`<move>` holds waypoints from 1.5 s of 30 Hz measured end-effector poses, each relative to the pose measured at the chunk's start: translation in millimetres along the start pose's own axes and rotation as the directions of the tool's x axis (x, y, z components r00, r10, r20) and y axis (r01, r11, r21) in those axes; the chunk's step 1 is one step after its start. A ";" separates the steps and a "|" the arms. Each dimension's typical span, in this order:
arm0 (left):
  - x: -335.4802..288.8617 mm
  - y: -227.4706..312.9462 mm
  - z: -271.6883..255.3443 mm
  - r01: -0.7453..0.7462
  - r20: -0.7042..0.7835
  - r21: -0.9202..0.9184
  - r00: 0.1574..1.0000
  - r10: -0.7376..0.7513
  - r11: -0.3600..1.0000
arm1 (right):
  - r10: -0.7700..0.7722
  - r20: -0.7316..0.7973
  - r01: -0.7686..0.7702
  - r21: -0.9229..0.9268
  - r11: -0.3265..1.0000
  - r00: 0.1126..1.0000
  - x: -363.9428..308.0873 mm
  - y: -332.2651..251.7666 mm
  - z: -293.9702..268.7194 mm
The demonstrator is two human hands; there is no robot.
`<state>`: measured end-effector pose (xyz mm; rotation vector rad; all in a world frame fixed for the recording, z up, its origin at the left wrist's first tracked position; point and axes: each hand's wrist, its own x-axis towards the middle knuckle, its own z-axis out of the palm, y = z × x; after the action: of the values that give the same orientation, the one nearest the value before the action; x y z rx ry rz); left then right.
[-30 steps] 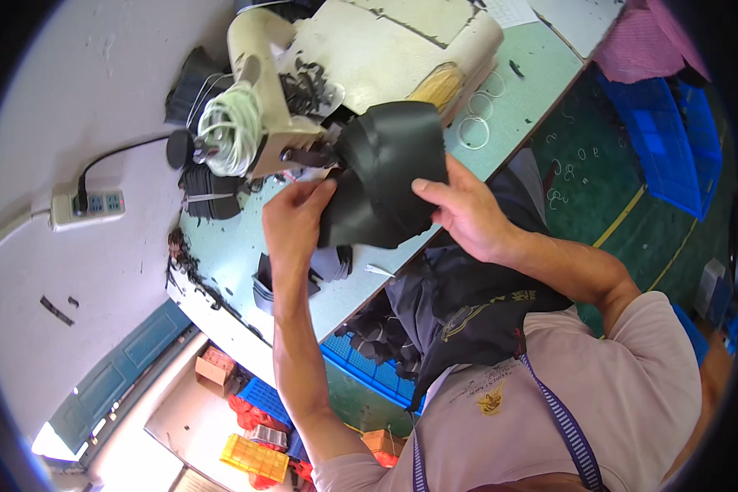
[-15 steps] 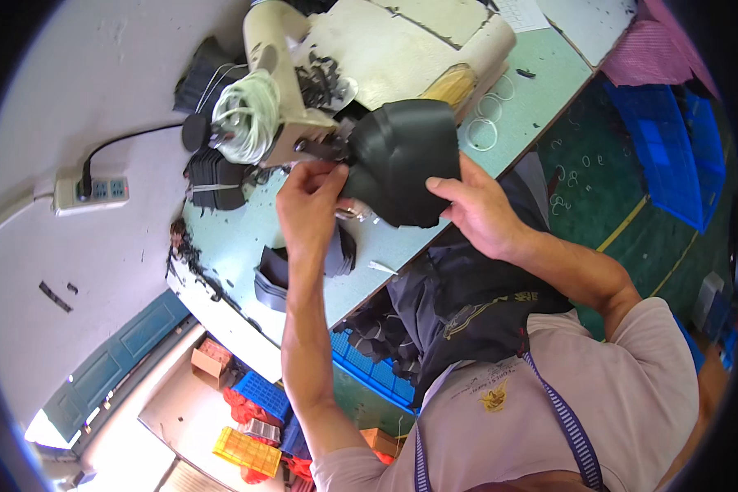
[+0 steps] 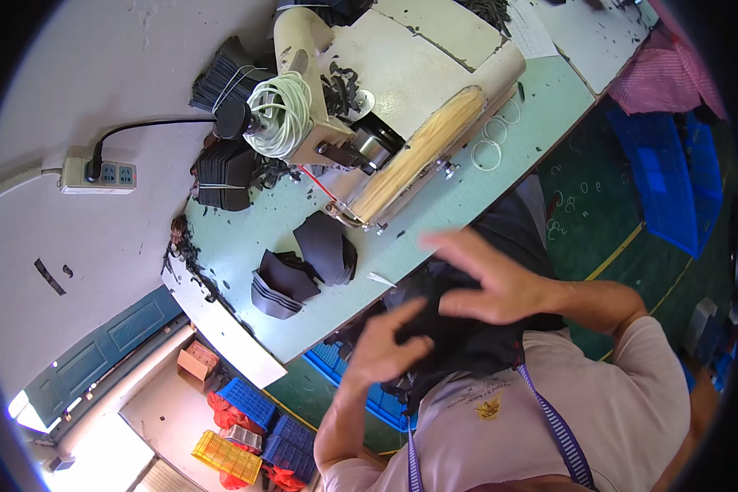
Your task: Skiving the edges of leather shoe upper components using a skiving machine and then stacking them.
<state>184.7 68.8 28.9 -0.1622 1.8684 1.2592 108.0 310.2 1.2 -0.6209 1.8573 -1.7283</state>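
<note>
My left hand (image 3: pixel 383 351) grips the dark fabric piece (image 3: pixel 459 332), fingers curled onto its edge. My right hand (image 3: pixel 488 283) rests on top of it with fingers spread, not closed on it. The piece sits in my lap, just off the table's (image 3: pixel 467 197) near edge. On the table, a stack of dark cut pieces (image 3: pixel 303 271) lies near that edge, beside the sewing machine (image 3: pixel 377 90).

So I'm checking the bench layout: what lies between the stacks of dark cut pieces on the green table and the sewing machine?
In the head view, only bare green table with small dark scraps separates the stacks of dark cut pieces from the sewing machine.
</note>
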 end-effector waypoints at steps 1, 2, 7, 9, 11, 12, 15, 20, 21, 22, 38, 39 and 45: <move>-2.3 12.0 7.9 -0.010 0.160 -0.046 0.987 0.018 0.999 | -0.006 0.256 0.032 -0.096 0.995 0.967 -8.3 3.7 7.5; -4.9 7.7 18.0 -0.062 0.243 -0.087 0.967 0.081 0.994 | 0.008 0.493 0.094 -0.180 0.979 0.870 -12.4 5.3 10.9; -38.0 -8.9 33.3 0.069 0.010 -0.613 0.997 -0.080 0.787 | 0.068 0.528 0.066 -0.232 0.970 0.846 -33.4 1.4 -3.4; -29.3 -9.5 17.6 0.069 -0.186 -0.453 0.968 -0.170 0.889 | 0.069 0.470 0.007 -0.159 0.987 0.880 -27.8 6.3 0.9; 4.6 -0.3 -13.3 -0.084 -0.467 -0.459 0.870 -0.159 0.885 | 0.212 0.294 -0.227 0.017 0.974 0.932 -1.2 13.1 20.1; 22.8 13.9 -40.0 -0.078 -0.523 -0.302 0.847 -0.096 0.950 | 0.123 0.137 -0.151 0.218 0.964 0.983 13.2 23.1 34.9; 69.3 33.2 -92.8 -0.122 -0.538 -0.016 0.838 0.094 0.992 | 0.416 0.132 -0.361 0.760 0.540 0.900 56.8 23.8 56.6; 93.0 57.3 -123.8 -0.063 -0.341 -0.047 0.939 0.043 0.997 | 0.443 0.124 -0.318 0.861 0.397 0.888 68.4 14.4 58.8; 100.3 52.5 -126.1 -0.025 -0.366 -0.022 0.931 0.015 0.999 | 0.459 0.126 -0.328 0.859 0.392 0.880 71.0 15.2 59.9; 108.4 51.8 -125.6 0.016 -0.381 0.007 0.924 -0.012 1.000 | 0.478 0.123 -0.332 0.862 0.383 0.870 72.4 16.1 58.2; 106.1 54.7 -124.7 0.094 -0.408 -0.075 0.905 -0.117 0.993 | 0.533 -0.118 -0.144 0.894 0.424 0.838 69.9 20.0 66.6; 114.0 58.1 -125.1 0.094 -0.411 -0.075 0.904 -0.116 0.993 | 0.523 -0.152 -0.100 0.901 0.422 0.839 70.4 19.9 68.0; 101.2 65.3 -124.3 -0.137 -0.248 -0.349 0.967 0.050 0.927 | 0.498 -0.219 -0.002 0.914 0.406 0.839 73.6 20.4 42.4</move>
<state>15.6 33.5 19.0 -0.4421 1.8371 1.7121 80.3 231.9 -25.9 0.5686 0.8529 -2.3909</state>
